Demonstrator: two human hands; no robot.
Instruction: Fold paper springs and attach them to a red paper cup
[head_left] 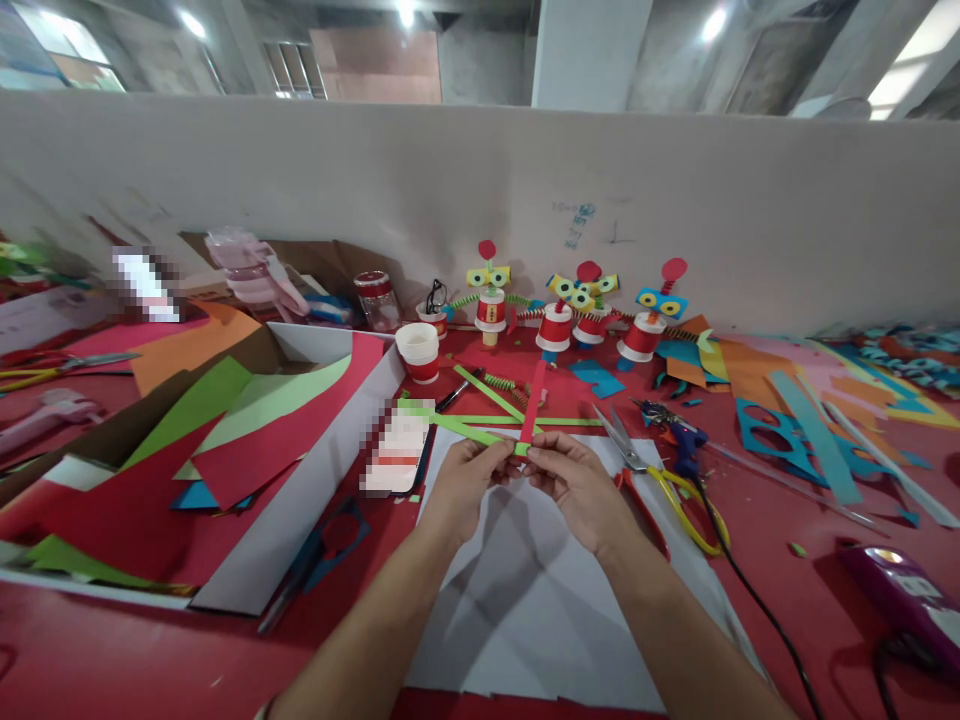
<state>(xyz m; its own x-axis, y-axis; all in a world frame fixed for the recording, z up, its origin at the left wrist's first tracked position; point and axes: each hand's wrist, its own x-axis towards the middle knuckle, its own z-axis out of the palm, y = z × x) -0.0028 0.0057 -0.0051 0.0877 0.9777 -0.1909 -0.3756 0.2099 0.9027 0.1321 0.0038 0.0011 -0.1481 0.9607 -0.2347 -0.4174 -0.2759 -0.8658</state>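
Left hand (466,484) and right hand (571,484), as I watch remotely, pinch the red strip (535,400) and green strip (461,428) where they meet above the white sheet (517,610), presumably keeping their ends aligned.

We see a red, flat-topped counter (150,660) bearing a white rectangular sheet (525,620), an open white cardboard box (300,520) to its left, stacked white-and-red paper cups (418,345), and, farther back, red-and-white paper-cup figures (556,328).
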